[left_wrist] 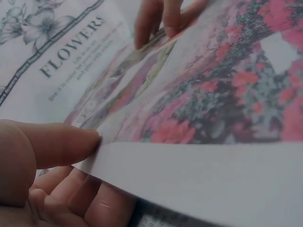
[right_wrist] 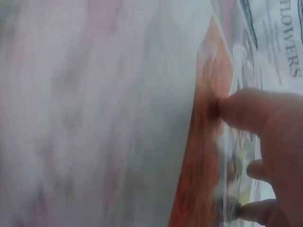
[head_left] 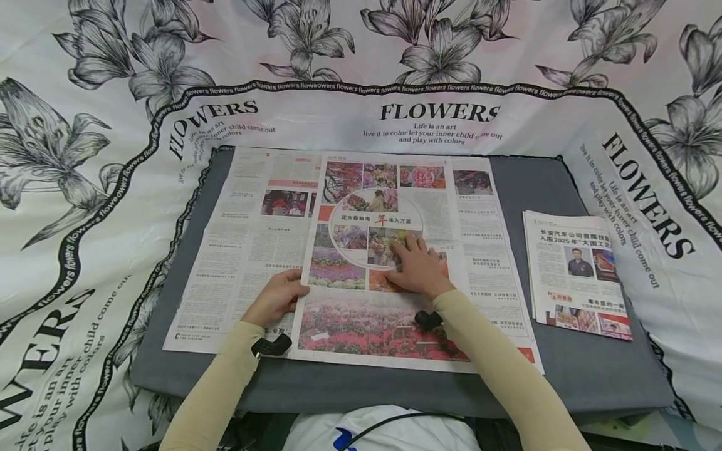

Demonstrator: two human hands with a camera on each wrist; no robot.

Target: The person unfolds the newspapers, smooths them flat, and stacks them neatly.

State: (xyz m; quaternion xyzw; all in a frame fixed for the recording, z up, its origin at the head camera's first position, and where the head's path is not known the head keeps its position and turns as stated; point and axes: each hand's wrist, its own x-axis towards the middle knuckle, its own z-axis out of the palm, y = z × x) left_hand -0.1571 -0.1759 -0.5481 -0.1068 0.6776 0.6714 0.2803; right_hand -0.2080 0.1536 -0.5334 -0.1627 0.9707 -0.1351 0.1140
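Observation:
A newspaper page (head_left: 361, 319) printed with flower photos lies on top of a wider open newspaper spread (head_left: 220, 263). My left hand (head_left: 276, 297) pinches the left edge of the flower page. In the left wrist view the thumb (left_wrist: 66, 144) is on top of that edge and the other fingers are beneath it, with the paper slightly lifted there. My right hand (head_left: 420, 266) rests on the flower page right of its middle, fingers spread. Its fingertips touch the paper in the right wrist view, where the print is blurred.
A folded newspaper (head_left: 575, 275) lies on the right of the grey table (head_left: 575, 382). White flower-printed cloth (head_left: 316, 119) rises around the table's back and sides. Below the front edge, a dark cable (head_left: 395, 416) crosses the person's white clothing.

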